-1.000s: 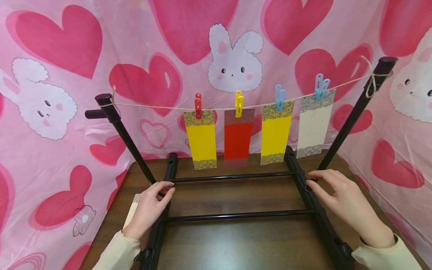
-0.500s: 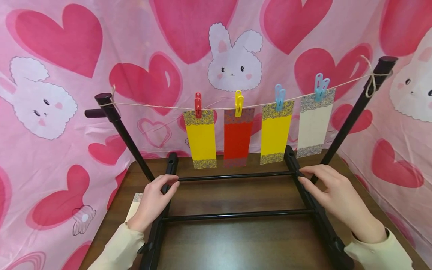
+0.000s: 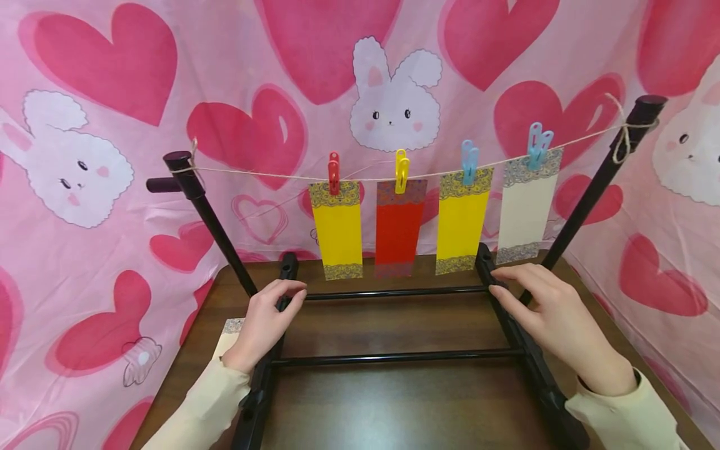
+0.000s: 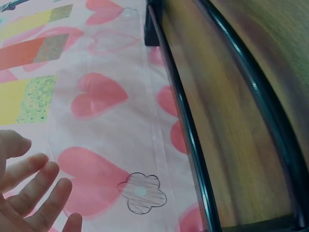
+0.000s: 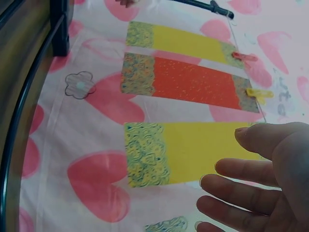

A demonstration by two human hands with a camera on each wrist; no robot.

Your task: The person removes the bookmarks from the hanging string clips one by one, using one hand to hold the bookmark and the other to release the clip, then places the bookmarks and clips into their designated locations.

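Note:
A black metal frame stands on a brown wooden table (image 3: 394,406). My left hand (image 3: 264,319) rests on its left rail (image 3: 255,394), fingers relaxed over the bar; in the left wrist view the fingers (image 4: 34,193) are spread and hold nothing. My right hand (image 3: 540,306) lies with straight fingers on the right rail (image 3: 540,381); in the right wrist view the right hand (image 5: 256,183) is also empty. A string (image 3: 270,178) runs between two slanted posts. Pegged to it hang a yellow strip (image 3: 337,231), a red strip (image 3: 398,228), another yellow strip (image 3: 461,222) and a cream strip (image 3: 525,209).
Two thin crossbars (image 3: 394,292) join the rails. A cream paper strip (image 3: 227,337) lies on the table left of my left hand. Pink heart-and-bunny cloth (image 3: 112,250) closes in the back and both sides. The left post (image 3: 214,228) and right post (image 3: 596,187) lean outward.
Both hands have slid along the rails away from me, toward the back crossbar. The frame, string and strips have not moved.

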